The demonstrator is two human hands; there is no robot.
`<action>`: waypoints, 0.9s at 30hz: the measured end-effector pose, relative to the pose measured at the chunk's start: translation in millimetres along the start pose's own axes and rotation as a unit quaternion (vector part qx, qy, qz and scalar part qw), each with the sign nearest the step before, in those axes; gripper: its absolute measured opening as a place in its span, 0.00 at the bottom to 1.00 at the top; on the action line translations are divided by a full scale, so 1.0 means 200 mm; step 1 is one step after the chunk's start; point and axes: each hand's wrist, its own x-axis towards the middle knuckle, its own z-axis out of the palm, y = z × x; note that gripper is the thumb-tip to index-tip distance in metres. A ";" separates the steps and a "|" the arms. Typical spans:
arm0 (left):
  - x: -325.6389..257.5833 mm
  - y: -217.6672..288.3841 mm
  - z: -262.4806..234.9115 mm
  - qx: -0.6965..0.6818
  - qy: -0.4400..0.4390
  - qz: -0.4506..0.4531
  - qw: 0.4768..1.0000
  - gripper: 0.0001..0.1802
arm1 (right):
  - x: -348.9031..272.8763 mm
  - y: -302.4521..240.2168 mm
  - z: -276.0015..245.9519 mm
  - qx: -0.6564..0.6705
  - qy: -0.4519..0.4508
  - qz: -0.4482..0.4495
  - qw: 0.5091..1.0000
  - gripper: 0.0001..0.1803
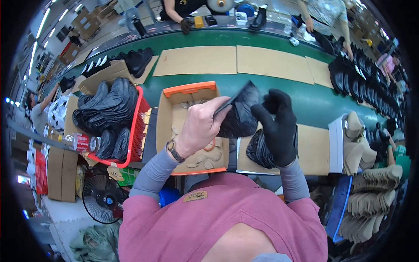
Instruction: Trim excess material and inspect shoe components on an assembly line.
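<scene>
My bare left hand (198, 124) pinches the edge of a black, shiny insole-like piece (241, 114), held up tilted in front of me. To its right my right hand (279, 131), in a black glove, has its thumb and curved fingers apart with nothing visible between them. Below that hand sits a stack of similar black pieces (258, 150), partly hidden by the glove. Under my left hand is an orange crate (190, 87) lined with cardboard, with beige curved scraps (208, 163) and an orange ring lying in it.
A red basket (136, 126) heaped with black pieces and a plastic bottle (80, 142) stands left. Beyond runs a green conveyor (192, 52) with cardboard sheets. A white box of beige insoles (352, 148) stands right, beside black shoes (362, 83). A fan (104, 198) sits lower left. Co-workers work across the belt.
</scene>
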 end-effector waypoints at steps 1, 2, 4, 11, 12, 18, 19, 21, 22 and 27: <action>-0.03 -0.01 -0.01 0.070 0.083 0.015 0.994 0.16 | 0.00 -0.01 0.03 -0.191 0.039 -0.186 0.963 0.24; -0.05 0.00 -0.03 0.078 0.092 0.011 0.993 0.16 | 0.00 -0.01 0.07 -0.364 0.077 -0.362 0.855 0.28; -0.11 0.06 -0.08 0.059 0.082 0.020 0.995 0.14 | -0.02 -0.09 0.20 -0.411 0.001 -0.356 0.839 0.25; -0.35 -0.03 -0.23 -0.004 0.204 -0.124 0.971 0.14 | 0.03 0.04 0.32 -0.187 0.013 -0.289 0.939 0.07; -0.38 -0.05 -0.26 -0.093 0.210 -0.174 0.958 0.13 | 0.04 0.05 0.32 -0.123 0.029 -0.263 0.957 0.06; -0.52 -0.09 -0.33 0.102 0.223 -0.099 0.964 0.17 | 0.07 0.02 0.37 -0.296 0.050 -0.385 0.873 0.19; -0.53 -0.09 -0.33 0.108 0.218 -0.097 0.965 0.19 | 0.05 -0.05 0.42 -0.309 0.004 -0.400 0.863 0.22; -0.54 -0.07 -0.32 0.094 0.215 -0.073 0.969 0.20 | 0.01 -0.07 0.49 -0.315 -0.078 -0.349 0.879 0.26; -0.53 -0.06 -0.31 0.071 0.221 -0.049 0.971 0.21 | 0.00 -0.06 0.51 -0.313 -0.118 -0.283 0.899 0.28; -0.52 -0.03 -0.34 0.040 0.200 -0.035 0.978 0.19 | 0.00 0.05 0.50 -0.191 -0.254 -0.124 0.940 0.14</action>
